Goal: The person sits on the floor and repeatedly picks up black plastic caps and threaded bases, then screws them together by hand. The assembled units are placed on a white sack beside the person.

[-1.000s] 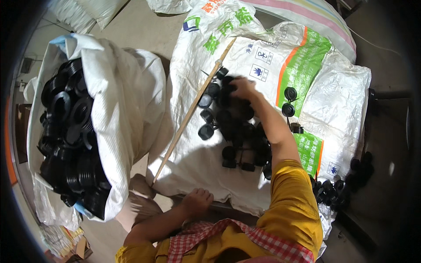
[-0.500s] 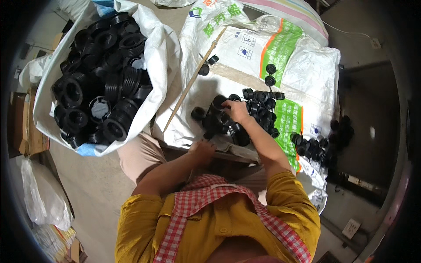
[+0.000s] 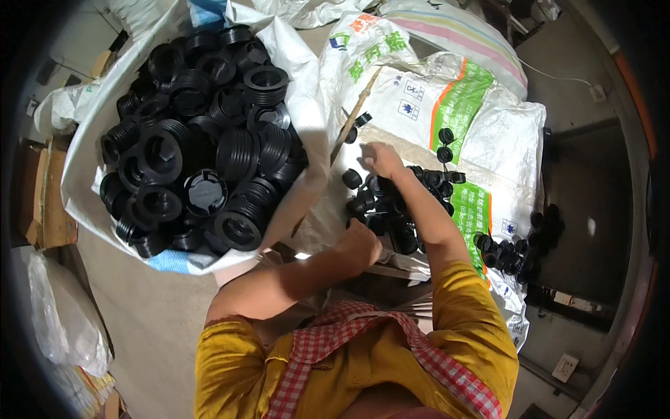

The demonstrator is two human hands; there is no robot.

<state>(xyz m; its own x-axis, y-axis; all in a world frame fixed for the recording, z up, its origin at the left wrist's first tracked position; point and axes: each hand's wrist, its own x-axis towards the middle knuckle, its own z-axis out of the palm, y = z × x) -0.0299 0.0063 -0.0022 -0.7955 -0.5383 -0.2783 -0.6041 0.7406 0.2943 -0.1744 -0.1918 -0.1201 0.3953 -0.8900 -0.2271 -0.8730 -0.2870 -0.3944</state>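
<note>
My right hand [image 3: 384,160] is over the far side of a pile of small black plastic caps [image 3: 382,202], its fingers loosely bent and apart with nothing visible between them. Close to the pile's near-left edge, my left hand [image 3: 361,246] is closed, fingertips against black plastic; what it grips is mostly hidden. The caps lie on a flattened white woven sack [image 3: 447,77] with green and orange bands. At the left, an open white sack [image 3: 82,174] holds many large black ribbed plastic fittings [image 3: 160,150], some with a round insert inside.
A wooden stick [image 3: 356,115] lies across the work surface, its middle hidden by the open sack. More caps lie at the right [image 3: 502,255] and far side [image 3: 445,144]. Cardboard boxes [image 3: 56,202] and a clear plastic bag [image 3: 66,314] are on the left floor.
The black piece at my right fingertips no longer shows there, and that hand is farther from me. The view has shifted; the open sack looks larger and covers more of the stick.
</note>
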